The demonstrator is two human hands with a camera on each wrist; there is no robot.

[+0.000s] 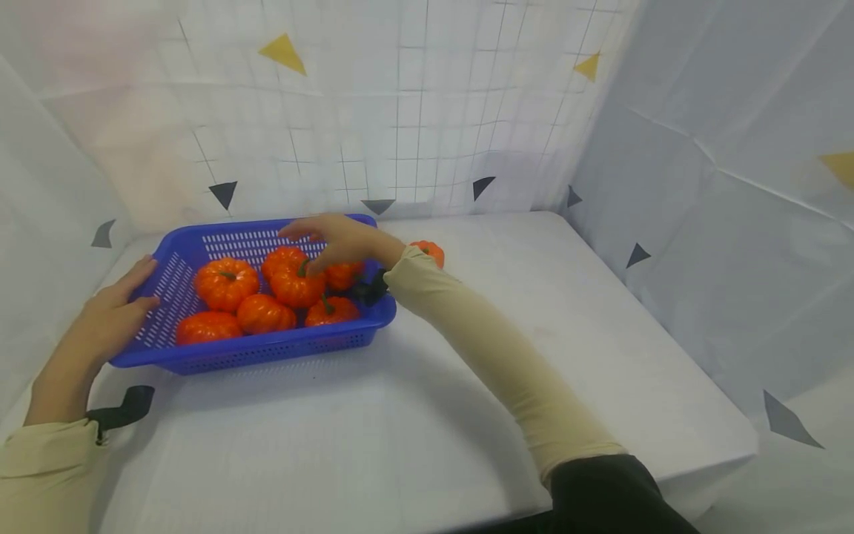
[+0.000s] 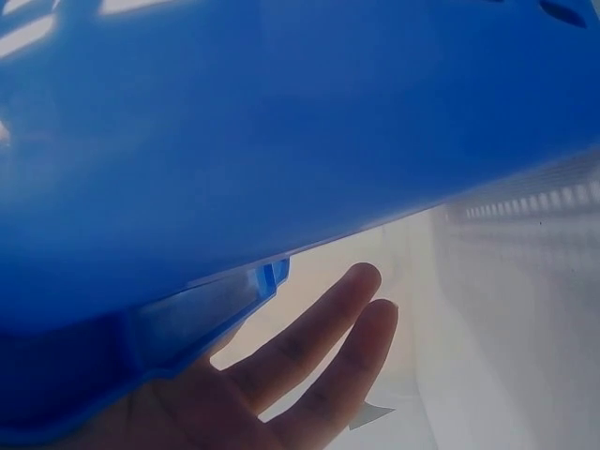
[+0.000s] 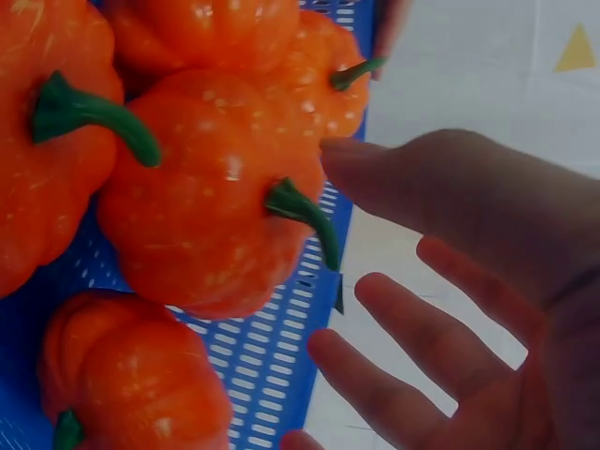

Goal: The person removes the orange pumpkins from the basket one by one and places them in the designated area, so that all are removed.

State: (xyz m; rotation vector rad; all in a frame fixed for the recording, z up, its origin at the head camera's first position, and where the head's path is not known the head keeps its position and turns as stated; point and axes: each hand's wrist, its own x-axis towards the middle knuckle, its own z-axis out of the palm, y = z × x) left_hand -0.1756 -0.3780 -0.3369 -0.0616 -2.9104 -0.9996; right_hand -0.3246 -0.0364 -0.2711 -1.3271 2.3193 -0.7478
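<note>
A blue plastic basket (image 1: 267, 343) with slotted walls stands on the left of the white table and holds several orange toy pumpkins (image 1: 227, 283) with green stems. My left hand (image 1: 108, 320) rests at the basket's left rim. In the left wrist view its fingers (image 2: 319, 352) stretch out straight beside the blue wall. Over the basket's right half hovers my right hand (image 1: 347, 241), its fingers spread and nothing held. The right wrist view has its thumb (image 3: 422, 173) close to a pumpkin (image 3: 211, 187); whether they touch, I cannot tell.
One more small pumpkin (image 1: 429, 252) lies on the table (image 1: 534, 319) outside the basket, partly hidden behind the right forearm. White sheeting with a grid and triangles (image 1: 287, 52) hangs at the back, and grey sheeting (image 1: 700, 185) borders the right side.
</note>
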